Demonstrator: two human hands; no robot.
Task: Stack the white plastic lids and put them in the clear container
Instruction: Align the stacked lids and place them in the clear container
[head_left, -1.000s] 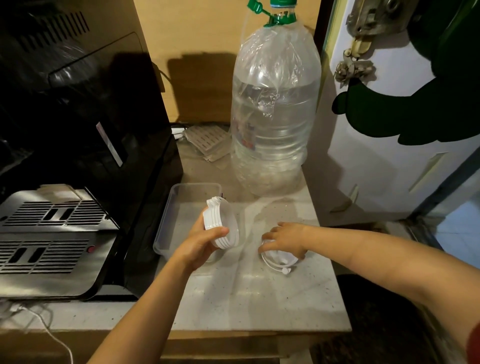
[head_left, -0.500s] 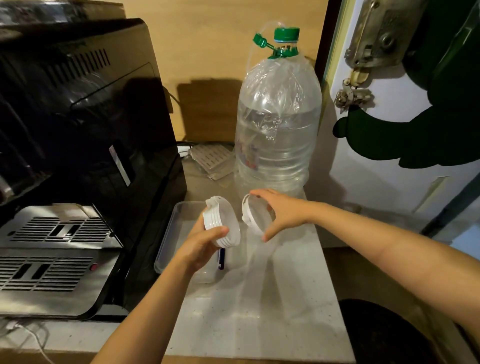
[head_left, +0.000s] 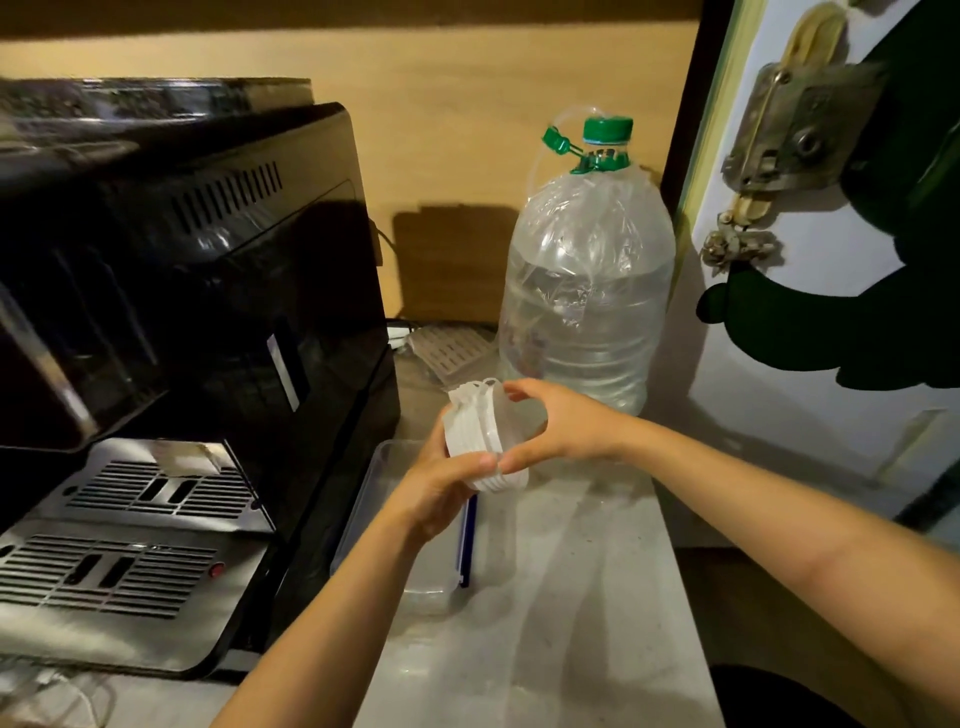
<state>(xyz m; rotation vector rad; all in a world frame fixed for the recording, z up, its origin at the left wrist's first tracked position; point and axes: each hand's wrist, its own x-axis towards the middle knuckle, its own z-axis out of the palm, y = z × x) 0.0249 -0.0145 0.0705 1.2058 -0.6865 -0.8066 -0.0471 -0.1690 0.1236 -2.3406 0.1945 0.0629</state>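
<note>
Lid now joined to stack (head_left: 480, 436), pale counter (head_left: 571, 597), tan wall (head_left: 467, 104)

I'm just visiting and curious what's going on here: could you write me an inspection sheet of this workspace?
Surface: pale speckled counter, bare at the near right.
Job's things: stack of white lids held on edge above the clear container, which lies on the counter.
Clutter: large water bottle with green cap; ribbed plastic piece behind it.
Hands: left hand grips the stack; right hand presses a lid onto it.
Cables: white cord at lower left.
Surroundings: black coffee machine on the left; door on the right.
</note>
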